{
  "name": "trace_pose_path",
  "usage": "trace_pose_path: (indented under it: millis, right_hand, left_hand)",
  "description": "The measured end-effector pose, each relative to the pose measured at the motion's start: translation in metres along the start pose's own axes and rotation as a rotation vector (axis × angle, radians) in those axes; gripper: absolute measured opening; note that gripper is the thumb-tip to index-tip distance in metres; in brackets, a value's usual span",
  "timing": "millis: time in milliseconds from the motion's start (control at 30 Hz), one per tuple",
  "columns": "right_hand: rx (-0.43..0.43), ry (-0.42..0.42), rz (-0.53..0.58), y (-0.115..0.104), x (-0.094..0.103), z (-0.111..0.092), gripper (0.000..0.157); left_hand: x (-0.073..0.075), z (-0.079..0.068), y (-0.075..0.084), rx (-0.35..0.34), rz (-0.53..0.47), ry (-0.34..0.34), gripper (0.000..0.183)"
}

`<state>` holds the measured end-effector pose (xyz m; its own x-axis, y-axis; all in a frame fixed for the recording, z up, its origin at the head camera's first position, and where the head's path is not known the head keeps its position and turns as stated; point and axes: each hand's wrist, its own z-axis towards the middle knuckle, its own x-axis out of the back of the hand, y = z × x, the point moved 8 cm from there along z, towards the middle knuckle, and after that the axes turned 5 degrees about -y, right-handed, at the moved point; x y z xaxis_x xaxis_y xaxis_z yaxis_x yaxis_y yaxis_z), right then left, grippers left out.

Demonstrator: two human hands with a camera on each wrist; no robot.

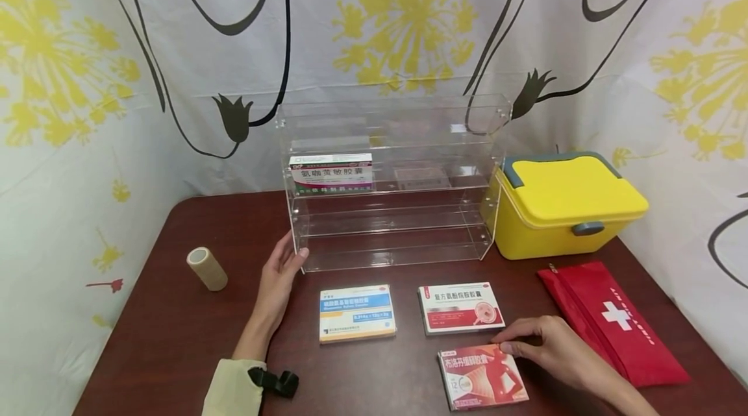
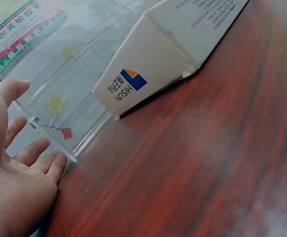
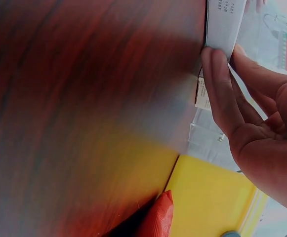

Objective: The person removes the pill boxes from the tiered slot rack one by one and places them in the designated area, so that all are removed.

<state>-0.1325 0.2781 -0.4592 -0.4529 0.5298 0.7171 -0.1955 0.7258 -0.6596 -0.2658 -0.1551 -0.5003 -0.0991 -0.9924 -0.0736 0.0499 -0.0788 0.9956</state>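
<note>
My right hand (image 1: 549, 348) pinches the top right corner of a pink-red medicine box (image 1: 482, 377) at the front of the table. In the right wrist view, thumb and fingers lie on opposite sides of that box's pale end (image 3: 225, 24). My left hand (image 1: 279, 280) is at the lower left side of a clear acrylic shelf (image 1: 380, 267). Its thumb laps over the side panel's edge while the other fingers stay outside, as the left wrist view shows. Between the hands lie a blue, white and yellow medicine box (image 1: 358, 313) and a white-and-red one (image 1: 461, 309).
A green-and-white medicine box (image 1: 332, 174) stands on the shelf's left. Right of the shelf is a yellow lidded case (image 1: 549, 231), with a red first-aid pouch (image 1: 613, 325) before it. A beige cylinder (image 1: 207, 269) stands on the left. Patterned cloth (image 1: 362, 33) encloses the table.
</note>
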Motion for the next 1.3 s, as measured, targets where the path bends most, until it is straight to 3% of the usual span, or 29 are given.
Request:
trace_pose_path:
  millis: [133, 333, 567, 733, 867, 967, 1100, 1233, 1300]
  right_hand:
    - [-0.018, -0.001, -0.004, 0.001, 0.0, -0.001, 0.022]
    - [-0.037, -0.027, 0.022, 0.003, 0.001, -0.001, 0.024]
    - [-0.056, -0.029, 0.016, 0.002, 0.001, -0.004, 0.026]
    - [-0.063, 0.047, -0.002, -0.002, 0.012, -0.011, 0.028]
    - [-0.054, 0.147, -0.022, -0.018, 0.03, -0.015, 0.026]
    - [0.028, 0.233, -0.066, -0.041, 0.045, -0.01, 0.023]
    - [0.215, 0.327, -0.126, -0.076, 0.063, 0.002, 0.025]
    - [0.331, 0.334, -0.127, -0.105, 0.075, 0.02, 0.027]
    - [0.346, 0.332, -0.125, -0.117, 0.082, 0.029, 0.027]
  left_hand:
    - [-0.001, 0.0, 0.001, 0.006, -0.017, -0.005, 0.061]
    - [-0.005, -0.004, 0.015, 0.029, 0.006, -0.013, 0.062]
    - [-0.001, 0.0, 0.0, 0.012, -0.003, -0.005, 0.061]
    - [-0.002, 0.0, 0.0, 0.012, 0.015, -0.004, 0.062]
    - [-0.001, -0.001, 0.001, 0.018, 0.021, 0.002, 0.063]
    - [0.0, -0.002, 0.002, 0.016, 0.015, 0.006, 0.062]
    - [0.001, -0.002, 0.001, 0.015, 0.017, 0.004, 0.062]
    - [0.001, -0.002, 0.0, 0.021, 0.031, 0.005, 0.064]
    - [0.001, -0.002, -0.001, 0.023, 0.033, 0.008, 0.065]
